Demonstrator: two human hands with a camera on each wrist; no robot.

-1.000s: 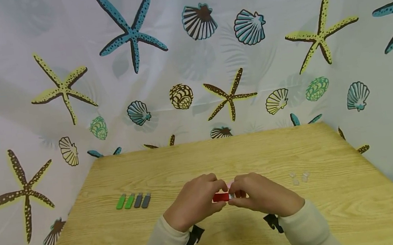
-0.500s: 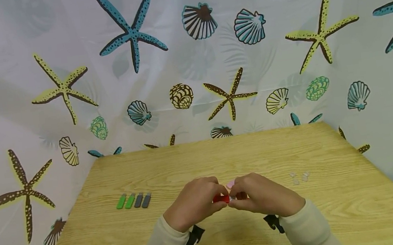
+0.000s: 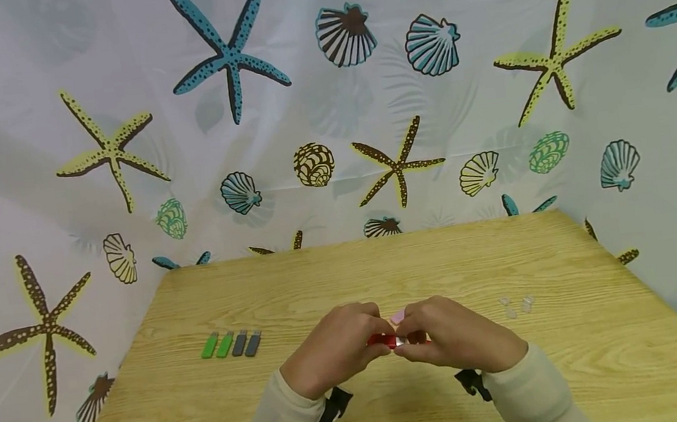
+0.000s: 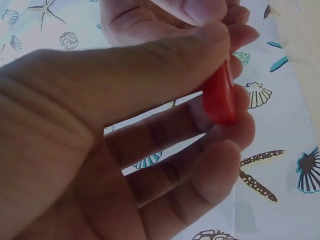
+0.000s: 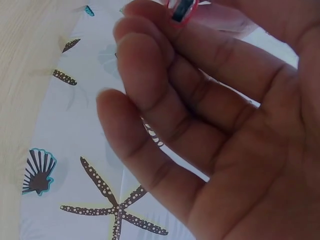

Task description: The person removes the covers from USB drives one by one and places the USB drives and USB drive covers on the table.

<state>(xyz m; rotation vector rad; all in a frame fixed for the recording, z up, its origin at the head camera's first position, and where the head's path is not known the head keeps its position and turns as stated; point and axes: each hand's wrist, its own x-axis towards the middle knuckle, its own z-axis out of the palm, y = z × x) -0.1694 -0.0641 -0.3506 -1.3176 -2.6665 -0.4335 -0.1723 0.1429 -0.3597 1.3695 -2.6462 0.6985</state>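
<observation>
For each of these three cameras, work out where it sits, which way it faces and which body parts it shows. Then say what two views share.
Head: worn on the head, facing forward and down across the table to the patterned cloth; left hand, right hand and sleeves show.
Left wrist: worn on that wrist, facing the left hand's thumb and fingers pinching a red stick; part of the right hand shows at the top.
Right wrist: worn on that wrist, facing the right hand's palm and fingers.
Shared: both wrist views show the cloth.
</observation>
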